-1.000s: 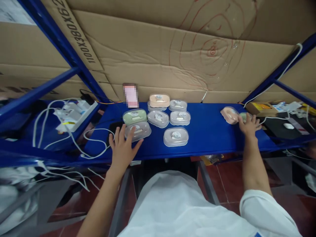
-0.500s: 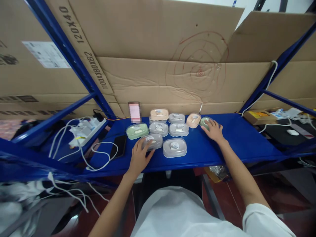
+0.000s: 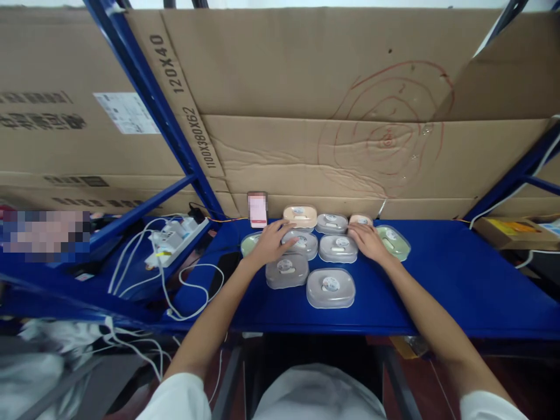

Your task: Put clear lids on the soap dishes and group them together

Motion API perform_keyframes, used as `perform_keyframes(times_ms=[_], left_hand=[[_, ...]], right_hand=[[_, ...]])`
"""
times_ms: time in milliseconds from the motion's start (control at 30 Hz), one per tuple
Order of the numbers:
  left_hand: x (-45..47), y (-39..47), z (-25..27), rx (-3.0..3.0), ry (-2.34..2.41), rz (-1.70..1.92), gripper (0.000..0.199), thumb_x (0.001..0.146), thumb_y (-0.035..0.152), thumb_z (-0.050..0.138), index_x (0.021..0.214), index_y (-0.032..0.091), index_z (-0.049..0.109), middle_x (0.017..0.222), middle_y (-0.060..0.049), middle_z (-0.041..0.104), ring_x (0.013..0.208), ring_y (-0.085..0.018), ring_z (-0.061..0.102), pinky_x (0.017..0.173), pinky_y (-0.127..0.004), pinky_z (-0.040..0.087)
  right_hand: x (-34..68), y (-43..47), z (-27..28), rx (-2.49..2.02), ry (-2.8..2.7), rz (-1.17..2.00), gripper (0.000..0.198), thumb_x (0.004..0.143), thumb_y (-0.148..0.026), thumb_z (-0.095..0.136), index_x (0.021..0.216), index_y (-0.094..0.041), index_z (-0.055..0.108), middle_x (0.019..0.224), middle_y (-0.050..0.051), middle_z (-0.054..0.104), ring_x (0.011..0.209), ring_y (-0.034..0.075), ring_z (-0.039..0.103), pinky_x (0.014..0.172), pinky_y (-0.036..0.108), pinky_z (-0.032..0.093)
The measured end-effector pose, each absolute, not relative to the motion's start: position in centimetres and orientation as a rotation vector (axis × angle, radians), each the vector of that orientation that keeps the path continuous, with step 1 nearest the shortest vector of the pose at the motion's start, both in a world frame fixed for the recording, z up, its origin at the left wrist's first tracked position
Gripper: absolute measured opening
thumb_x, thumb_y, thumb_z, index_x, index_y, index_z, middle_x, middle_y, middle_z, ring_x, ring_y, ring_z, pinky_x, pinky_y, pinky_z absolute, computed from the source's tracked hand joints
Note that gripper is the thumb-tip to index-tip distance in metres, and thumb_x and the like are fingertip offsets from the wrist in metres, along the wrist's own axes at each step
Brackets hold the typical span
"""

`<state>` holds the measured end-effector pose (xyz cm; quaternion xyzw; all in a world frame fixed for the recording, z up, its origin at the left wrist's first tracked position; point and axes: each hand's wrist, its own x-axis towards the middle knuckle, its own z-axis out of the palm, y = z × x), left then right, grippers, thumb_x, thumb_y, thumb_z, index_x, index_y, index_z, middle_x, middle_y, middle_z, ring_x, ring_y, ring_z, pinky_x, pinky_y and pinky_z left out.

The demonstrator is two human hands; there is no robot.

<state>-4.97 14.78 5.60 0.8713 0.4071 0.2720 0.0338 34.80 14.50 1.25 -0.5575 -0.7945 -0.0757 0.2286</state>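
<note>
Several lidded oval containers stand in a cluster on the blue shelf. My left hand (image 3: pixel 275 242) lies open over the back left of the cluster. Its fingers touch a grey container (image 3: pixel 305 244) just below a peach container (image 3: pixel 300 217), and it partly covers a green container (image 3: pixel 249 244). Stretched out, the fingers of my right hand (image 3: pixel 368 240) rest between another grey container (image 3: pixel 338 249) and a second peach container (image 3: pixel 361 220), which is partly hidden. To the right of that hand is a second green container (image 3: pixel 395 242). Two more grey containers (image 3: pixel 287 271) (image 3: pixel 331 289) form the front row.
A phone with a lit screen (image 3: pixel 258 209) leans against the cardboard backing (image 3: pixel 284 157). A dark phone (image 3: pixel 224 273), a white cable and a power strip (image 3: pixel 177 242) lie on the left. Blue shelf surface (image 3: pixel 464 280) extends to the right. A small carton (image 3: pixel 507 233) stands beyond the right post.
My left hand has moved from the front left grey container back to the row behind. My right hand has left the right green container and shifted left. The camera view has turned left.
</note>
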Motion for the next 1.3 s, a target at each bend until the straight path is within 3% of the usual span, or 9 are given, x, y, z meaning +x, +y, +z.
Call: perform_keyframes(times_ms=[100, 233, 333, 500, 700, 967, 1067, 1167, 1300], left_hand=[[-5.0, 15.5, 4.5, 2.648, 1.215, 0.841, 0.048, 0.110, 0.048, 0.048, 0.146, 0.020, 0.061, 0.152, -0.013, 0.062, 0.143, -0.026, 0.056, 0.123, -0.046, 0.042], [-5.6, 15.4, 2.6, 2.609, 1.179, 0.783, 0.040, 0.108, 0.042, 0.053, 0.139, 0.022, 0.067, 0.146, -0.010, 0.068, 0.136, -0.024, 0.063, 0.120, -0.045, 0.045], [-5.9, 15.5, 1.9, 2.588, 1.184, 0.747, 0.039, 0.104, 0.041, 0.060, 0.138, 0.024, 0.068, 0.150, -0.010, 0.065, 0.139, -0.026, 0.061, 0.123, -0.048, 0.042], [-5.9, 16.8, 2.8, 2.571, 1.171, 0.665, 0.054, 0.097, 0.050, 0.069, 0.146, 0.027, 0.063, 0.160, -0.010, 0.057, 0.148, -0.030, 0.054, 0.124, -0.053, 0.040], [-5.4, 18.7, 4.2, 2.560, 1.068, 0.514, 0.065, 0.084, 0.058, 0.083, 0.143, 0.034, 0.066, 0.154, -0.007, 0.063, 0.141, -0.032, 0.060, 0.117, -0.048, 0.048], [-5.5, 17.5, 2.8, 2.584, 1.128, 0.570, 0.060, 0.093, 0.055, 0.078, 0.147, 0.033, 0.063, 0.161, -0.009, 0.055, 0.148, -0.033, 0.052, 0.124, -0.053, 0.040], [-5.1, 17.2, 2.9, 2.638, 1.163, 0.596, 0.055, 0.099, 0.053, 0.071, 0.148, 0.030, 0.062, 0.156, -0.010, 0.060, 0.145, -0.032, 0.056, 0.121, -0.053, 0.042], [-4.7, 16.8, 3.4, 2.652, 1.230, 0.623, 0.045, 0.106, 0.049, 0.059, 0.144, 0.025, 0.066, 0.142, -0.011, 0.069, 0.134, -0.031, 0.063, 0.115, -0.050, 0.047], [-4.1, 16.0, 4.1, 2.660, 1.303, 0.639, 0.036, 0.108, 0.043, 0.056, 0.133, 0.021, 0.071, 0.133, -0.010, 0.073, 0.122, -0.028, 0.068, 0.105, -0.044, 0.052]], right_hand=[[35.9, 14.1, 0.0, -1.534, -2.186, -0.211, 0.053, 0.113, -0.041, 0.028, 0.143, -0.022, 0.066, 0.150, 0.012, 0.066, 0.142, 0.030, 0.058, 0.117, 0.053, 0.044], [37.9, 14.5, -0.8, -1.663, -2.141, -0.288, 0.057, 0.105, -0.050, 0.046, 0.152, -0.021, 0.059, 0.162, 0.017, 0.054, 0.151, 0.041, 0.046, 0.120, 0.067, 0.035], [38.8, 15.0, -0.7, -1.652, -2.192, -0.287, 0.058, 0.102, -0.053, 0.055, 0.152, -0.023, 0.060, 0.159, 0.015, 0.057, 0.146, 0.039, 0.052, 0.118, 0.060, 0.041], [39.0, 15.0, 0.0, -1.542, -2.143, -0.189, 0.054, 0.102, -0.061, 0.055, 0.134, -0.021, 0.072, 0.140, 0.014, 0.071, 0.128, 0.036, 0.065, 0.111, 0.053, 0.051], [38.8, 14.6, 0.0, -1.548, -2.171, -0.267, 0.059, 0.104, -0.061, 0.052, 0.146, -0.021, 0.065, 0.148, 0.017, 0.065, 0.135, 0.037, 0.062, 0.110, 0.055, 0.051], [38.0, 13.7, 1.2, -1.639, -1.987, -0.360, 0.049, 0.110, -0.045, 0.040, 0.143, -0.021, 0.067, 0.141, 0.016, 0.070, 0.131, 0.039, 0.063, 0.110, 0.058, 0.047], [35.9, 12.5, 2.2, -1.454, -2.202, -0.169, 0.045, 0.110, -0.043, 0.044, 0.147, -0.026, 0.063, 0.148, 0.011, 0.067, 0.138, 0.035, 0.059, 0.116, 0.056, 0.045], [33.7, 11.2, 2.6, -1.265, -2.471, 0.084, 0.057, 0.106, -0.052, 0.056, 0.160, -0.034, 0.049, 0.162, 0.008, 0.055, 0.148, 0.035, 0.052, 0.121, 0.057, 0.043], [32.8, 10.5, 1.9, -1.245, -2.543, 0.105, 0.075, 0.099, -0.063, 0.064, 0.166, -0.038, 0.041, 0.169, 0.010, 0.046, 0.153, 0.039, 0.046, 0.121, 0.063, 0.042]])
